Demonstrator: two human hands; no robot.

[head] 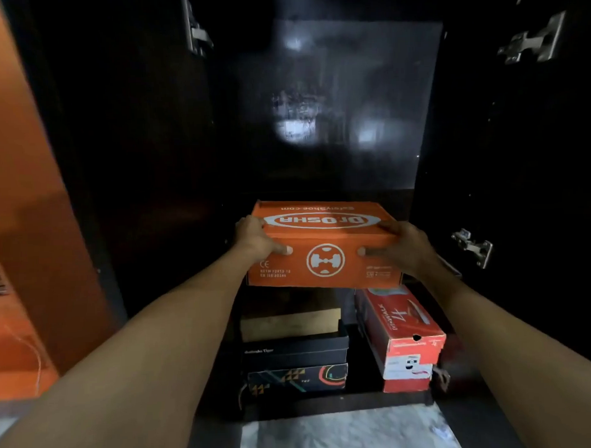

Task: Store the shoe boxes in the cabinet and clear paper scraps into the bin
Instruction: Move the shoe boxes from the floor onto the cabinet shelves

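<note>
An orange shoe box (323, 246) with white lettering is held level inside the dark open cabinet (343, 105). My left hand (256, 240) grips its left end, thumb on the near face. My right hand (400, 248) grips its right end the same way. Below it, a stack of dark shoe boxes (294, 359) stands on the cabinet floor at the left. A red and white shoe box (400, 334) lies beside the stack at the right, on top of another red box. I cannot tell whether the orange box touches the boxes beneath.
Both cabinet doors stand open, with metal hinges (474, 246) on the inner sides. An orange wall (22, 206) is at the left. Pale floor (348, 433) lies in front of the cabinet.
</note>
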